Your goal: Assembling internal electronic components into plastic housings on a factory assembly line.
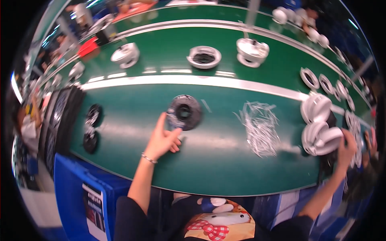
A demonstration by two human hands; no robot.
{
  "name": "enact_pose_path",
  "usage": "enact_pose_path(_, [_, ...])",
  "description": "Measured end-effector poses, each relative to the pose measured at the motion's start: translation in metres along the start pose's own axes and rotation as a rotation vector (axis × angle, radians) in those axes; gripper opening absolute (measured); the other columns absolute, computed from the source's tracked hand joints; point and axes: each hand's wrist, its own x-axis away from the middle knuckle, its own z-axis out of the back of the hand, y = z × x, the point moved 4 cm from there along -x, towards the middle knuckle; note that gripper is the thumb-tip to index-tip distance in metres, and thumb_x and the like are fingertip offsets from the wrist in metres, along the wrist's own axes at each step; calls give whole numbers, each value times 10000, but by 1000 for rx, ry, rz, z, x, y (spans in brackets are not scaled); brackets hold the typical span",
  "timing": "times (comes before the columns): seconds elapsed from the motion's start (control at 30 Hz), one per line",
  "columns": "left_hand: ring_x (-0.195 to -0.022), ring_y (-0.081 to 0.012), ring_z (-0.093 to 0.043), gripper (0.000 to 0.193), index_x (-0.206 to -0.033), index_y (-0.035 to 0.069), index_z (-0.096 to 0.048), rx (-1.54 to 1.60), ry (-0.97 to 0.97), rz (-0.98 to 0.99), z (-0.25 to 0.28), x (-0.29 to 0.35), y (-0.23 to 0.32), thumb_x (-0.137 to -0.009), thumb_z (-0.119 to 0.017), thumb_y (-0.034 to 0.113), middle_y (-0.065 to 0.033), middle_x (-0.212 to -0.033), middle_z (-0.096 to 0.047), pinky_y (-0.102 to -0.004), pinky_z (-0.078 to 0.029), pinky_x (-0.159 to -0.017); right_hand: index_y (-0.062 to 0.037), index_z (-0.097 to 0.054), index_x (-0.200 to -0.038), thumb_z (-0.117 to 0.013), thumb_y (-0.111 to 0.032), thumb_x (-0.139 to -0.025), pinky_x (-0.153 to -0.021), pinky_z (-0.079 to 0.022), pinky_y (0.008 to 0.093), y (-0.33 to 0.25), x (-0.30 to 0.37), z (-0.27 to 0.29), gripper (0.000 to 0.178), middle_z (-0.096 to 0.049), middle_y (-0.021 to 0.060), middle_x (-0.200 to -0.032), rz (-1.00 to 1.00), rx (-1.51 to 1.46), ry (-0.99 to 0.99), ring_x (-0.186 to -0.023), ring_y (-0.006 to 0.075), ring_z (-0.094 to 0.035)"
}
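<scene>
A black round disc-shaped part (194,114) with a central hole lies on the green bench. Beside its lower left edge is my left hand (161,142), its index finger and thumb spread apart and the other fingers partly curled. The fingertips are close to the disc's rim; whether they touch it I cannot tell. At the far right my right hand (348,149) grips the edge of a white round plastic shell (333,139). That shell is tilted against a stack of similar white shells (311,140), with another stack (315,107) just behind.
A heap of thin clear strips (260,130) lies right of centre. Two dark round parts sit at the left, near stacked black trays (60,124). Beyond a pale rail, a conveyor (161,52) carries white housings (252,52) and a ring (204,57). A blue bin (76,180) stands lower left.
</scene>
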Motion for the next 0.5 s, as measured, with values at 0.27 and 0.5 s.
enact_pose_path(0.27, [-984, -365, -492, 605, -1139, -5, -424, -720, 412, -828, 0, -47, 52, -652, -662, 263, -237, -1034, -521, -410, -394, -863, 8, -602, -947, -580, 70, -702, -497, -394, 209, -183, -1, 1, 254, -604, 94, -820, 78, -694, -102, -644, 118, -534])
enact_pose_path(0.5, [-701, -265, -619, 429, -998, 20, -595, -593, -11, -602, -25, -67, 31, -638, -677, 238, -125, -766, -637, -322, -489, -668, 13, -639, -747, -628, -22, -661, -414, -363, 247, -314, 27, -50, 94, -588, 105, -598, 174, -894, -598, -426, 138, -467])
